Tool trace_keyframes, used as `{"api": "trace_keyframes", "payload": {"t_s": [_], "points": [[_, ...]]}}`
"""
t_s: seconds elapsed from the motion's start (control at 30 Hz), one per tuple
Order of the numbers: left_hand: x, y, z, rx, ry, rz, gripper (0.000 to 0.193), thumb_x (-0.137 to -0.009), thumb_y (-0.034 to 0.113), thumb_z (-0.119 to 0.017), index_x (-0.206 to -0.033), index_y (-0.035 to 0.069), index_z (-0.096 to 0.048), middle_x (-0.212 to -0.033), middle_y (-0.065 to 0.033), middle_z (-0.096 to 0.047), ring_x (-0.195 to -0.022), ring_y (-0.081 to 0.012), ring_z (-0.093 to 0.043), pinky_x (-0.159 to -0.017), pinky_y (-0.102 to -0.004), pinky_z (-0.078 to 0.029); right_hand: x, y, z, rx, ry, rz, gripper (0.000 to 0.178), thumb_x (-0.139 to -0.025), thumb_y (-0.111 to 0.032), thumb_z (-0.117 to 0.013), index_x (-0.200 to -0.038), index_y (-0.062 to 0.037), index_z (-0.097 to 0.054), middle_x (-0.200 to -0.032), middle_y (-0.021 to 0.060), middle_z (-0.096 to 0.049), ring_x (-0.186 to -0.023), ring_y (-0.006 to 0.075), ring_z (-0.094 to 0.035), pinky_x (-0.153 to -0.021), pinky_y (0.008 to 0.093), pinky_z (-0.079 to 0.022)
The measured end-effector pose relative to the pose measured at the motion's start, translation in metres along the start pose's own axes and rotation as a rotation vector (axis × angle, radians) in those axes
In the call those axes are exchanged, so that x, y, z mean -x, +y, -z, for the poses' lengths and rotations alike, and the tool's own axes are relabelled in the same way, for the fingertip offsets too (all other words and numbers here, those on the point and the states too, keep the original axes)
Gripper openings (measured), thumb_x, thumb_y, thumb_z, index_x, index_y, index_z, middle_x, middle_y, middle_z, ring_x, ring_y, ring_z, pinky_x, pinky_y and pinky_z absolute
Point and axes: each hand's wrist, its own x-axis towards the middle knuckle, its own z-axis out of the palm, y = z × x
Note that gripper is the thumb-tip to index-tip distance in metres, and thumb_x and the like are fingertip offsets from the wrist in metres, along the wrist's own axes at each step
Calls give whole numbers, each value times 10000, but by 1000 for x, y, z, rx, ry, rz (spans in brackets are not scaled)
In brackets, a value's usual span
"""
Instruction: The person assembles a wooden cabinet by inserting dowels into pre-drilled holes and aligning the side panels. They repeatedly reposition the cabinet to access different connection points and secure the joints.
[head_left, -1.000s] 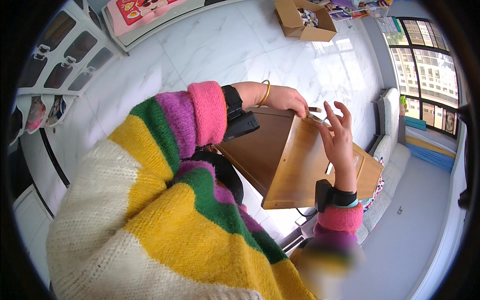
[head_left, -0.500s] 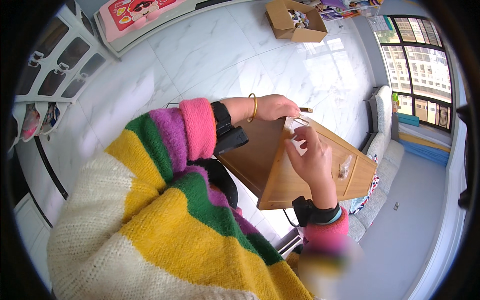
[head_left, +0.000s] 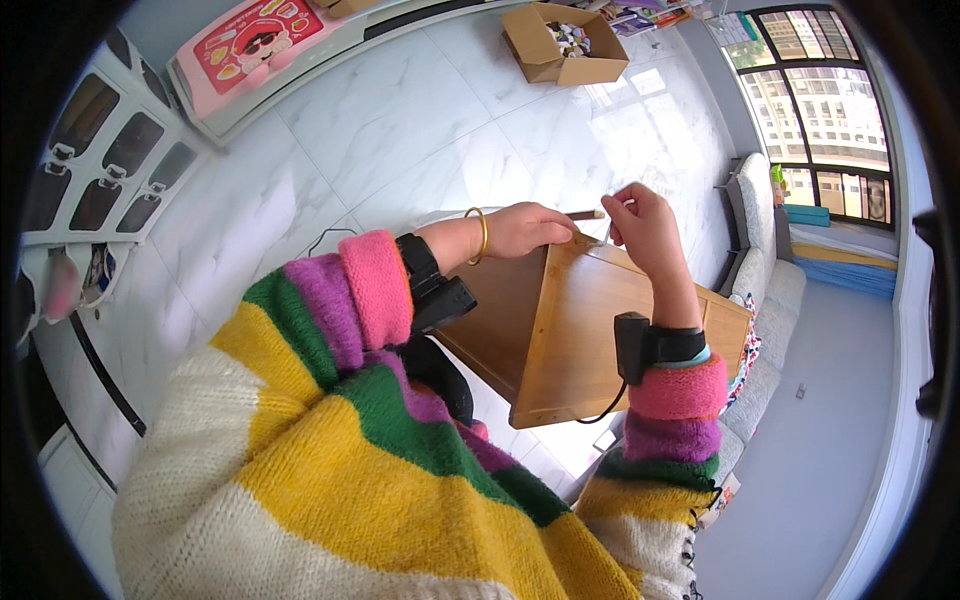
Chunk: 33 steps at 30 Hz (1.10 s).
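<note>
A wooden furniture piece stands before me, its light panel facing up and a darker brown side to the left. My left hand is closed on its far corner, thumb on top and the other fingers partly hidden. A short wooden bar end juts out just beyond those fingers. Above the panel's far edge, my right hand pinches a thin metal rod, upright, with its lower end at the wood near the corner. Whether the rod sits in a hole cannot be made out.
An open cardboard box with small items lies on the marble-look tiled floor. A grey sofa runs along the right, below a window. White cabinets stand left. Black straps with small devices circle both wrists.
My right hand has moved from over the panel to its far edge and now pinches the metal rod upright. My left hand keeps hold of the corner. The view has shifted slightly.
</note>
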Motion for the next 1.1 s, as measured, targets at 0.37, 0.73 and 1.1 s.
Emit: {"api": "trace_keyframes", "payload": {"t_s": [0.37, 0.73, 1.1], "points": [[-4, -13, -3, 74, 42, -140, 387, -862, 233, -386, -1078, -45, -547, -1013, -123, -599, -965, -162, -521, -883, -270, -374, 99, 28, -30, 473, 183, 556, 102, -760, -132, -607, -754, -69, -527, -650, 72, -557, -608, 253, -572, -515, 346, -453], [7, -11, -6, 230, 69, 10, 342, -885, 249, -445, -1092, 2, -559, -1020, -55, -595, -963, -120, -504, -876, -255, -375, 17, -30, -21, 430, 215, 537, 95, -763, -137, -595, -780, -44, -589, -695, 103, -589, -596, 280, -569, -539, 341, -455], [2, -12, -2, 144, 35, -71, 405, -872, 263, -381, -1098, -32, -543, -1005, -95, -598, -960, -150, -520, -885, -270, -377, 45, 25, -4, 523, 319, 593, 262, -757, -151, -605, -1015, -112, -582, -803, 22, -569, -647, 210, -579, -556, 300, -478]]}}
